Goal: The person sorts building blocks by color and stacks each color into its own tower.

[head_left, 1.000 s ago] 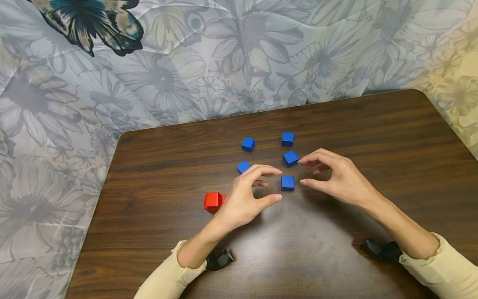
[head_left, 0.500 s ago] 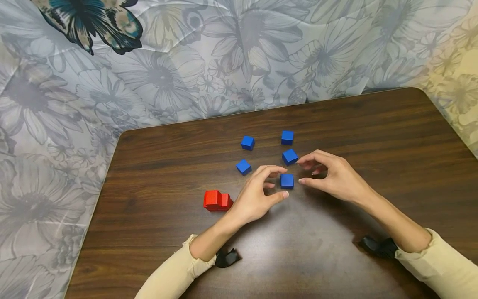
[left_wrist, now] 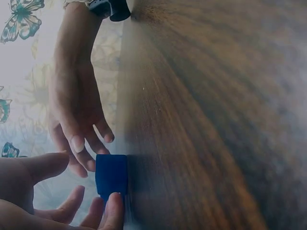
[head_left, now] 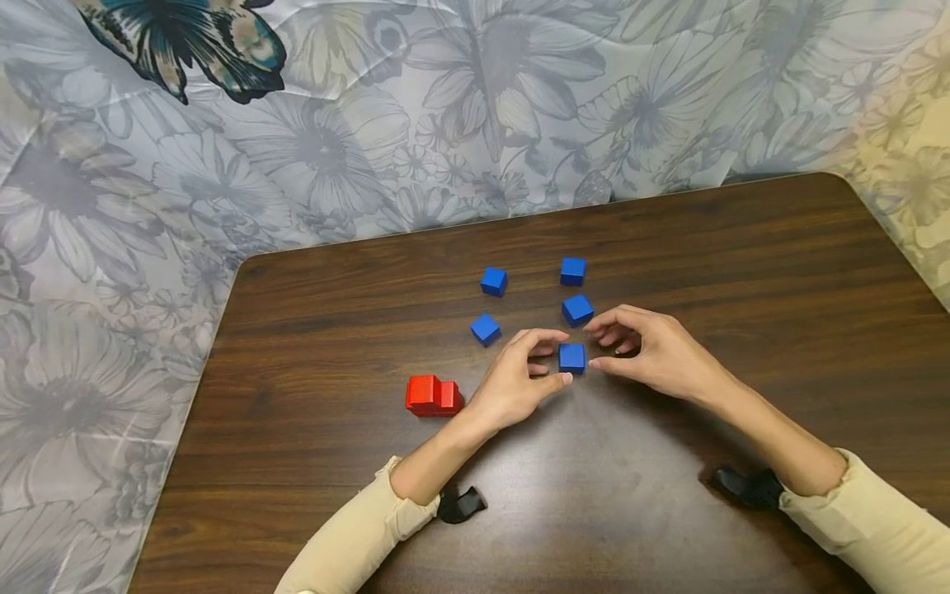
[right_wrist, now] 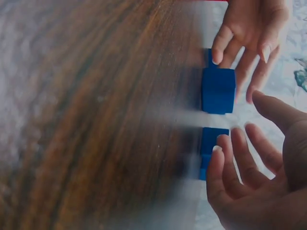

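A blue cube point(head_left: 571, 358) sits on the brown table between two bare hands. My left hand point(head_left: 515, 381) is on its left side, thumb and fingers parted, holding nothing. To its right, my right hand point(head_left: 653, 353) has its thumb and fingers spread apart, also holding nothing. Its fingertips are near a second blue cube point(head_left: 577, 309) just behind. Both wrist views show the near cube point(left_wrist: 112, 173) between the hands, with gaps around it; in the right one, this cube point(right_wrist: 218, 91) stands apart from the right thumb.
Farther back are more blue cubes: one at the back right point(head_left: 572, 271), one at the back left point(head_left: 493, 281) and one left of the hands point(head_left: 486, 329). Red blocks point(head_left: 425, 395) sit together beside the left forearm. A flowered cloth point(head_left: 326, 148) hangs behind the table point(head_left: 297, 346).
My left hand has moved right toward the near blue cube, uncovering the red blocks and a blue cube on the left. My right hand has shifted slightly left, closer to the near cube.
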Available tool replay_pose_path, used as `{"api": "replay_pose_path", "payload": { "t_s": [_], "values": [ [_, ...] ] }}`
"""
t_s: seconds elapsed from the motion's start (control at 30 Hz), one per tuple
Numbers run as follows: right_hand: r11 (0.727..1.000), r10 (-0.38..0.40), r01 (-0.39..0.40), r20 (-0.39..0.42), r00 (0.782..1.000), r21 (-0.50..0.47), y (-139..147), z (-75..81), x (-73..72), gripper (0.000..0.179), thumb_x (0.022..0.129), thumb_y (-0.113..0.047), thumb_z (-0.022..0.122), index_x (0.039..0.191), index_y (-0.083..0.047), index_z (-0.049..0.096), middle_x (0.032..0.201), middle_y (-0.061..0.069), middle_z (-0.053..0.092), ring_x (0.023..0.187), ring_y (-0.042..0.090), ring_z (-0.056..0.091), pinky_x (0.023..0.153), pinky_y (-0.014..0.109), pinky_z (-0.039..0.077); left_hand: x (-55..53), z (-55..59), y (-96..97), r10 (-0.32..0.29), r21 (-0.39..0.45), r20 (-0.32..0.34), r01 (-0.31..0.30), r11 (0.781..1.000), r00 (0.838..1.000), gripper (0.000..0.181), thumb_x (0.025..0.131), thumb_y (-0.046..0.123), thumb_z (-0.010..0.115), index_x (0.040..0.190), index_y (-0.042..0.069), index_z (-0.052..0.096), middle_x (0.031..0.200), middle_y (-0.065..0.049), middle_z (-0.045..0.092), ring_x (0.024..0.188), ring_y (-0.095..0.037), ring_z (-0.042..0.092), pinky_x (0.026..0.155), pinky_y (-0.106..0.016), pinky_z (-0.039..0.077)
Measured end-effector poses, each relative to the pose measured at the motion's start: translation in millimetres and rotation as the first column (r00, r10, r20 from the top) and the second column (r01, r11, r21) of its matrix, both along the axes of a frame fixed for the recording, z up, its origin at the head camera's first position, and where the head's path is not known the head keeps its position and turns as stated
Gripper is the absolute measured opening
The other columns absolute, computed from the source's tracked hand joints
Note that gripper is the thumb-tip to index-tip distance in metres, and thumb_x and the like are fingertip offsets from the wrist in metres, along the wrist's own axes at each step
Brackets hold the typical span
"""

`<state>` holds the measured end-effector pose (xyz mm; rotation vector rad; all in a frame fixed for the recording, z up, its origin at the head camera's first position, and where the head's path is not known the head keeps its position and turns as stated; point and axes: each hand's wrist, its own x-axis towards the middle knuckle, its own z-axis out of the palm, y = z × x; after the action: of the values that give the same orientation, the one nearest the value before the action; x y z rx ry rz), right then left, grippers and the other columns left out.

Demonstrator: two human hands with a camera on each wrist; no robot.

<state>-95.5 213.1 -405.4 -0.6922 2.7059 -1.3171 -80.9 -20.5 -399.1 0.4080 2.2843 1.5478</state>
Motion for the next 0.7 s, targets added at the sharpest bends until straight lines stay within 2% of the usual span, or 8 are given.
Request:
{"api": "replay_pose_path", "payload": {
  "t_s": [0.2, 0.4, 0.7],
  "values": [
    [1.0, 0.014, -0.015, 0.046, 0.999, 0.006, -3.4, -2.5, -1.8, 0.037, 0.079, -0.011, 0.085, 0.112, -0.009, 0.068, 0.104, 0.003, 0.068, 0.088, 0.016, 0.065, 0.074, 0.028, 0.057, -2.6, -0.7, 0.4, -0.001, 0.002, 0.047, 0.001, 1.0, 0.999, 0.047, 0.089, 0.007, 0.074, 0.133, 0.01, 0.059, 0.128, -0.01, 0.055, 0.118, -0.022, 0.059, 0.091, -0.023, 0.052],
    [0.999, 0.032, -0.034, 0.089, 0.996, 0.022, -7.0, -5.2, -2.8, 0.034, 0.079, -0.012, 0.086, 0.109, -0.011, 0.069, 0.101, 0.0, 0.069, 0.087, 0.014, 0.065, 0.074, 0.029, 0.057, -3.7, -3.1, -0.4, -0.005, 0.019, 0.103, 0.003, 1.0, 0.995, 0.042, 0.089, 0.005, 0.074, 0.129, 0.008, 0.061, 0.125, -0.007, 0.056, 0.117, -0.02, 0.059, 0.088, -0.021, 0.053],
    [0.999, 0.01, -0.014, 0.083, 0.997, 0.051, -9.8, -6.3, -4.4, 0.03, 0.079, -0.011, 0.085, 0.105, -0.012, 0.07, 0.095, -0.001, 0.07, 0.083, 0.013, 0.065, 0.072, 0.028, 0.056, -6.9, -5.2, 0.1, -0.006, 0.044, 0.111, 0.002, 0.999, 0.994, 0.041, 0.088, 0.003, 0.073, 0.128, 0.008, 0.062, 0.125, -0.009, 0.059, 0.115, -0.021, 0.061, 0.088, -0.022, 0.053]
  ]
}}
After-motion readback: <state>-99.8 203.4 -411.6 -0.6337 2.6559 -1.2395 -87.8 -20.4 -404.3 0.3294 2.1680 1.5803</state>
